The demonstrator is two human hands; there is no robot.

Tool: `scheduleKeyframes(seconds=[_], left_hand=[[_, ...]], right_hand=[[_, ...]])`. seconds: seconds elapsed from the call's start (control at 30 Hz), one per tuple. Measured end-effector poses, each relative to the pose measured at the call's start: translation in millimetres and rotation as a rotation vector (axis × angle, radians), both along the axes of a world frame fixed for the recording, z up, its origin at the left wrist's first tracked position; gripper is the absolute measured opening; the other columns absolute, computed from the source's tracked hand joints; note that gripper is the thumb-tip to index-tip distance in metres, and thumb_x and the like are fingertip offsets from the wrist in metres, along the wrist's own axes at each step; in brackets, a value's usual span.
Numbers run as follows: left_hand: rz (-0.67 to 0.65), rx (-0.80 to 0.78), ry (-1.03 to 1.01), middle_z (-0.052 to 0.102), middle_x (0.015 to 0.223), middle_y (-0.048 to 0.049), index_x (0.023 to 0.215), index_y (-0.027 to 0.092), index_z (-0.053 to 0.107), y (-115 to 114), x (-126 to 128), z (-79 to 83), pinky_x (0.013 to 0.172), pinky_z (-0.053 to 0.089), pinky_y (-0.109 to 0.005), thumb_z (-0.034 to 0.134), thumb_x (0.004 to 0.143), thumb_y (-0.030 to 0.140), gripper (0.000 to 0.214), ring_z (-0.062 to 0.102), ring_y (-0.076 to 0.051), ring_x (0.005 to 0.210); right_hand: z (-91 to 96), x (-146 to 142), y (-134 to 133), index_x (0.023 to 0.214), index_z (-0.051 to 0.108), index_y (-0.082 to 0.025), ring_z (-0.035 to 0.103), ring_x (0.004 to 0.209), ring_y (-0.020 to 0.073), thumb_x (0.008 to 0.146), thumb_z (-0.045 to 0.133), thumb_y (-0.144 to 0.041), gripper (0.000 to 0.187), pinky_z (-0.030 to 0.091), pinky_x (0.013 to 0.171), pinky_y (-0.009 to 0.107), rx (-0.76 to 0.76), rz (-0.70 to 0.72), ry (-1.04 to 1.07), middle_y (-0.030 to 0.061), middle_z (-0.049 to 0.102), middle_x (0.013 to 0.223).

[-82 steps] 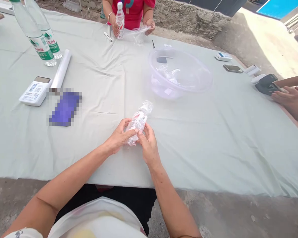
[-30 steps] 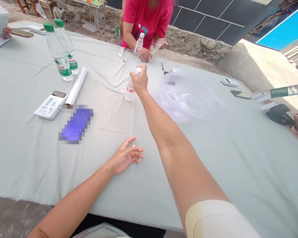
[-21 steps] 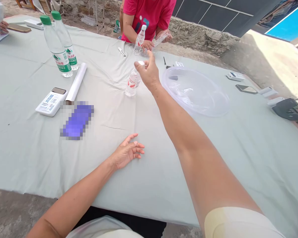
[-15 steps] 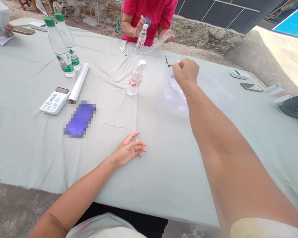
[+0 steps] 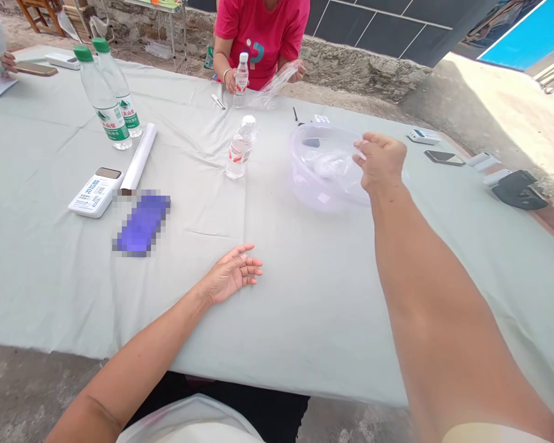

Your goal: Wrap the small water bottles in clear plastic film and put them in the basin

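Observation:
My left hand [image 5: 231,278] lies on the grey-green tablecloth [image 5: 305,295], fingers loosely spread and holding nothing. My right arm reaches forward, and my right hand [image 5: 381,161] is curled over the near right rim of a clear plastic basin [image 5: 310,184], which looks tipped. A crumpled clear plastic bag [image 5: 329,163] lies inside the basin. A small water bottle with a red label [image 5: 240,147], wrapped in clear plastic, stands upright left of the basin, apart from both hands.
Two green-capped bottles [image 5: 105,92], a white roll [image 5: 139,155], a white device [image 5: 95,192] and a blurred purple object [image 5: 141,223] sit at left. A person in red [image 5: 258,31] opposite holds a bottle and bag. Small devices [image 5: 512,187] lie at right.
My right hand let go of the small wrapped bottle, left it standing, swung right and closed on the basin's rim. My left hand stayed on the cloth.

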State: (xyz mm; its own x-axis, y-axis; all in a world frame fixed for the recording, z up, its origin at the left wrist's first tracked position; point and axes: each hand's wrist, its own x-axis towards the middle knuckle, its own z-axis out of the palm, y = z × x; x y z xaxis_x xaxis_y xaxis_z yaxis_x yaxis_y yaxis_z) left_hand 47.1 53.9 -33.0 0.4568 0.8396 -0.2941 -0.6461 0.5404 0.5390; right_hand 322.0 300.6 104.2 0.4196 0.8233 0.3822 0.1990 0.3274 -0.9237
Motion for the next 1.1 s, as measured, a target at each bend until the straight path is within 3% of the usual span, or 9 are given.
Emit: scheduleKeyframes(seconds=[0.1, 0.17, 0.27, 0.37, 0.57, 0.7, 0.83, 0.97, 1.1], left_hand=[[0.026, 0.014, -0.041, 0.071, 0.106, -0.0115, 0.122, 0.018, 0.059, -1, 0, 2.1, 0.084, 0.053, -0.036, 0.068, 0.09, 0.033, 0.037, 0.07, -0.022, 0.098], [0.034, -0.01, -0.097, 0.069, 0.116, -0.0149, 0.124, 0.017, 0.059, -1, -1, 5.1, 0.094, 0.052, -0.041, 0.064, 0.091, 0.042, 0.042, 0.067, -0.026, 0.111], [0.05, -0.057, -0.156, 0.067, 0.123, -0.0164, 0.127, 0.019, 0.057, -1, -3, 9.5, 0.098, 0.051, -0.046, 0.061, 0.09, 0.055, 0.052, 0.065, -0.028, 0.116], [0.085, -0.014, -0.108, 0.068, 0.122, -0.0124, 0.126, 0.022, 0.059, 1, -7, 10.4, 0.089, 0.055, -0.042, 0.068, 0.087, 0.045, 0.046, 0.069, -0.026, 0.104], [0.187, 0.069, 0.052, 0.072, 0.112, -0.0083, 0.114, 0.02, 0.066, 3, -12, 10.4, 0.086, 0.057, -0.043, 0.072, 0.082, 0.021, 0.032, 0.071, -0.026, 0.098], [0.144, 0.075, 0.066, 0.072, 0.115, -0.0083, 0.113, 0.021, 0.065, 3, -15, 12.0, 0.087, 0.057, -0.043, 0.07, 0.085, 0.022, 0.029, 0.071, -0.026, 0.101], [0.033, 0.099, 0.151, 0.074, 0.11, -0.0109, 0.118, 0.02, 0.063, 1, -18, 15.6, 0.08, 0.058, -0.04, 0.071, 0.083, 0.024, 0.036, 0.073, -0.027, 0.098], [-0.155, 0.101, 0.352, 0.076, 0.092, -0.0103, 0.132, 0.02, 0.055, -5, -18, 21.1, 0.069, 0.057, -0.034, 0.072, 0.081, 0.024, 0.054, 0.074, -0.026, 0.087], [-0.23, 0.13, 0.493, 0.075, 0.099, -0.0125, 0.121, 0.018, 0.063, -9, -21, 23.0, 0.066, 0.057, -0.032, 0.072, 0.079, 0.025, 0.044, 0.073, -0.025, 0.084]], right_hand=[[9.7, -32, -61, 0.077, 0.071, -0.021, 0.071, 0.097, 0.0154, 0.09, 0.06, -0.013, 0.018, 0.055, 0.084, 0.033, -0.039, 0.269, 0.25, 0.006, 0.073, 0.097], [-2.8, -56, -116, 0.089, 0.073, -0.024, 0.071, 0.102, 0.0226, 0.081, 0.077, -0.031, 0.011, 0.058, 0.088, 0.042, -0.04, 0.483, 0.241, 0.0031, 0.074, 0.105], [-47.3, -86, -190, 0.09, 0.077, -0.022, 0.072, 0.098, 0.0278, 0.071, 0.082, -0.053, 0.037, 0.058, 0.091, 0.05, -0.224, 0.841, 0.156, 0.0071, 0.075, 0.1], [-93.5, -100, -231, 0.092, 0.078, -0.024, 0.071, 0.099, 0.0255, 0.08, 0.075, -0.051, 0.03, 0.058, 0.089, 0.047, -0.334, 1.077, 0.072, 0.0064, 0.076, 0.097], [-121.3, -95, -230, 0.075, 0.073, -0.021, 0.07, 0.076, 0.0198, 0.079, 0.068, -0.066, 0.045, 0.059, 0.073, 0.038, -0.411, 0.991, 0.222, 0.0065, 0.075, 0.087], [-124.3, -89, -224, 0.084, 0.068, -0.024, 0.066, 0.071, 0.0153, 0.072, 0.075, -0.066, 0.045, 0.055, 0.06, 0.029, -0.402, 0.6, 0.252, 0.0022, 0.071, 0.086], [-123.3, -85, -224, 0.111, 0.063, -0.031, 0.066, 0.098, 0.0168, 0.071, 0.077, -0.064, 0.053, 0.056, 0.08, 0.031, -0.221, 0.335, 0.255, 0.0007, 0.067, 0.109], [-113.9, -84, -229, 0.119, 0.063, -0.032, 0.065, 0.107, 0.021, 0.063, 0.072, -0.078, 0.072, 0.055, 0.087, 0.037, -0.2, 0.458, 0.275, 0.0035, 0.065, 0.121], [-110.9, -90, -236, 0.122, 0.064, -0.028, 0.065, 0.077, 0.017, 0.062, 0.086, -0.056, 0.07, 0.056, 0.072, 0.035, -0.454, 0.725, 0.114, 0.0032, 0.071, 0.102]])
